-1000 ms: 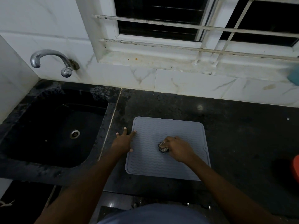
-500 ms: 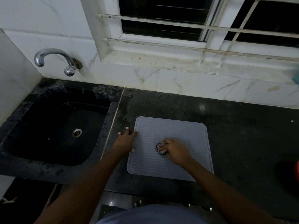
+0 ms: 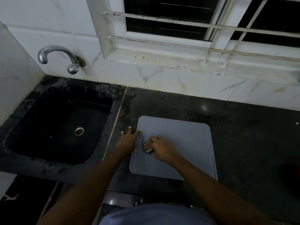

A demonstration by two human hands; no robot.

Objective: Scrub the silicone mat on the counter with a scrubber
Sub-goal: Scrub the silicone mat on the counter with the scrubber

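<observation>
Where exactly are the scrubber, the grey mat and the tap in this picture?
scrubber (image 3: 147, 148): head view, on its exposed striped edge.
silicone mat (image 3: 190, 143): head view, on the bare ridged middle.
tap (image 3: 54, 49): head view, on the top of the curved spout.

A matt, rubbery finish is shown by the grey square silicone mat (image 3: 183, 140), whose surface is moulded in fine wavy ridges. A rough, bristly texture is seen on the small black-and-white scrubber (image 3: 146, 148). The black speckled stone tabletop (image 3: 243, 135) is polished, and small glints of light are reflected in it. The black stone sink (image 3: 40, 166) is mottled and duller along its rim, and a shiny metal drain ring (image 3: 79, 131) is set in it. The curved chrome tap (image 3: 56, 50) is glossy but spotted. The white veined wall tiles (image 3: 186, 85) are smooth and glazed, and the white painted window bars (image 3: 162, 19) are marked with grime.
</observation>
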